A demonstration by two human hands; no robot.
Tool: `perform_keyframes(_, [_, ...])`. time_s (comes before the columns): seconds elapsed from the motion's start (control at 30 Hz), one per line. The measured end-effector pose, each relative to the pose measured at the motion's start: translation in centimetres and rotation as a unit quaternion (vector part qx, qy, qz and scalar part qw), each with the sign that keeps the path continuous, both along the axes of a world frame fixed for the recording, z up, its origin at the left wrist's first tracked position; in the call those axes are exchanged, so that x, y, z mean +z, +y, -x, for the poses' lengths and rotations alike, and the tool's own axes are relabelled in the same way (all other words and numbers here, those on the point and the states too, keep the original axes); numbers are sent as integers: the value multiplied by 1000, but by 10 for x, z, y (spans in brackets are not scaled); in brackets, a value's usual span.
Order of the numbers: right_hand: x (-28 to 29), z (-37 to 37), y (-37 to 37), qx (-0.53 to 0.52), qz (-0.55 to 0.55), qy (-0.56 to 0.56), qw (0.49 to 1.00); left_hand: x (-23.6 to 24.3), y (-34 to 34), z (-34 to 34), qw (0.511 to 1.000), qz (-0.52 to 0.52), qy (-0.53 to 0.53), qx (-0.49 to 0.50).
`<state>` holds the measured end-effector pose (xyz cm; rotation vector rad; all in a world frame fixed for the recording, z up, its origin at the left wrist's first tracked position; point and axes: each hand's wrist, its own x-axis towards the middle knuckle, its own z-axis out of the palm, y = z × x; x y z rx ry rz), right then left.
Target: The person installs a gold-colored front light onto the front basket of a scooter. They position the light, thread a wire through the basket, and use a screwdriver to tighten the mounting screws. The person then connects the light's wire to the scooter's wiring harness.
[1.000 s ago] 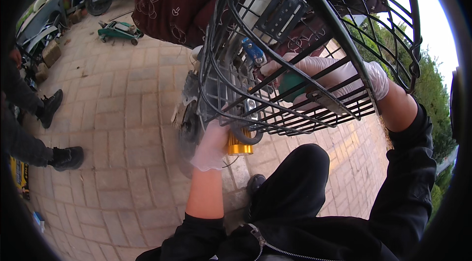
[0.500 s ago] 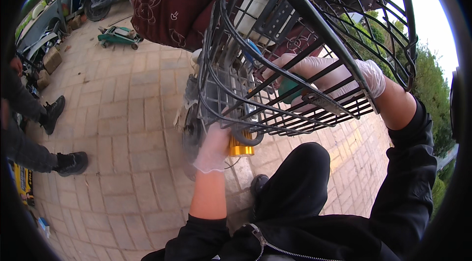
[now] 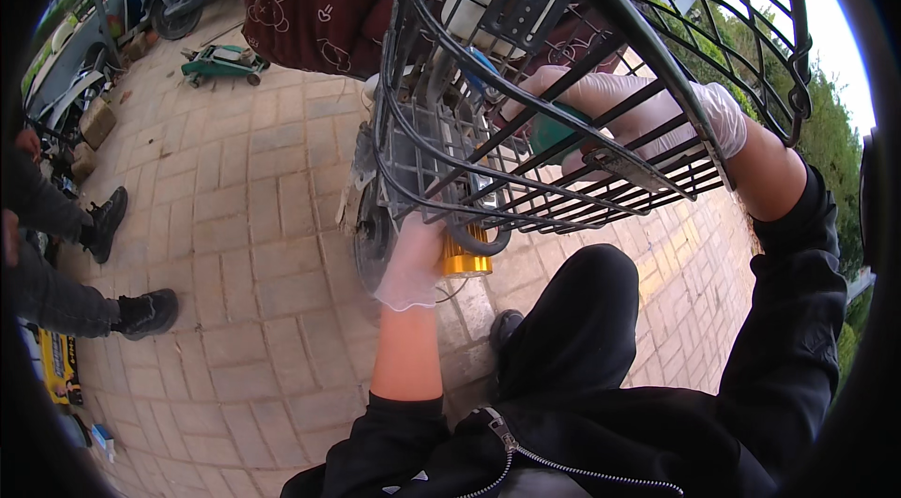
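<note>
A black wire basket [image 3: 619, 193] fills the upper right, mounted on the front of a two-wheeled vehicle. Through its bars shows my right hand [image 3: 615, 104], in a thin white glove, with fingers closed round a green rounded object [image 3: 556, 132], perhaps a tool handle. The fingers point left toward the basket's mount, near a small blue part [image 3: 481, 71]. Below the basket, my gloved left hand [image 3: 416, 249] reaches up beside a gold ribbed metal cylinder [image 3: 467, 263], which looks like a lamp. Its fingers are hidden behind the basket wires and a curved dark bar.
A maroon patterned quilted cover [image 3: 310, 5] hangs over the vehicle, above its front wheel [image 3: 371, 249]. On the brick paving stands a green floor jack [image 3: 223, 64]. Another person's legs and black shoes [image 3: 145, 313] are at left, near a yellow box [image 3: 58, 367].
The view has shifted slightly, so the basket sits a little higher in it. Both hands keep nearly the same places, the right still round the green object.
</note>
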<state>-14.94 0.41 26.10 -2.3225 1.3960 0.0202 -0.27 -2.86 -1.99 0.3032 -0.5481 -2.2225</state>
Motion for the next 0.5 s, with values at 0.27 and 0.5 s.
perform_keyframes(0.27, [-3,-1,2,16,29,-68,997,-2,-2,0,1000,20,13,-14])
perform_keyframes(0.5, [-7,7,-3,54,49,-7,997,1,-1,-1,1000,9,8,-22])
